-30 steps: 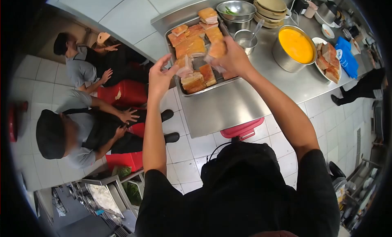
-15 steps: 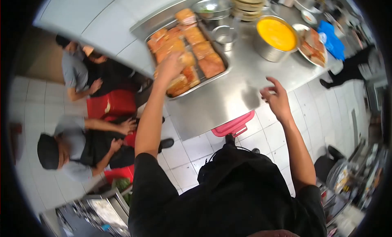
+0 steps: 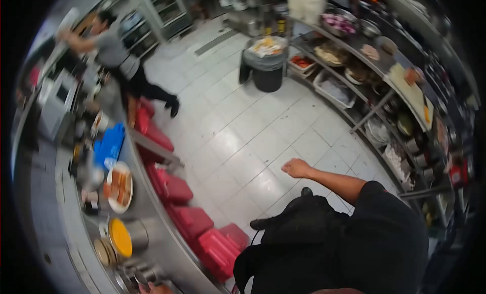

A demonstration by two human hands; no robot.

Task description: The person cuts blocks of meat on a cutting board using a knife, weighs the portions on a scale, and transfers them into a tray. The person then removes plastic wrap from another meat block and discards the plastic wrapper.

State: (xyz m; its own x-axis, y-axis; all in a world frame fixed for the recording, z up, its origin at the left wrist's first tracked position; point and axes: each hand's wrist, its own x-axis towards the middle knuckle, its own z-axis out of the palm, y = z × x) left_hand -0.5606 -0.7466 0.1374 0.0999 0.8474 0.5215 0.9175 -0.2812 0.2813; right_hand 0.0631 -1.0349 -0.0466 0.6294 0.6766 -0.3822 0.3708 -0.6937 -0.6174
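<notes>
My right hand (image 3: pixel 297 168) hangs in the air above the tiled floor, its fingers curled together and nothing visible in them. Cut off at the lower left edge is a blurred shape (image 3: pixel 153 289) that may be my left hand; its fingers cannot be made out. Close to that shape are some metal bowls (image 3: pixel 129 279). Further along the steel counter (image 3: pixel 159 225) stand a metal pot of yellow-orange liquid (image 3: pixel 121 238), stacked beige plates (image 3: pixel 104 251) and a white oval plate (image 3: pixel 121 207) with browned bread pieces (image 3: pixel 120 186).
Red plastic bins (image 3: pixel 217 248) line the counter's floor side. A blue cloth or bag (image 3: pixel 109 146) lies past the bread plate. A person (image 3: pixel 116 56) leans on the far counter. A lined trash bin (image 3: pixel 267 74) stands ahead; loaded shelves (image 3: pixel 349 86) run along the right.
The view has swung right, from the counter and bread tray to the floor and shelves. The bread tray has left the view. My right hand's fingers, spread before, are now curled.
</notes>
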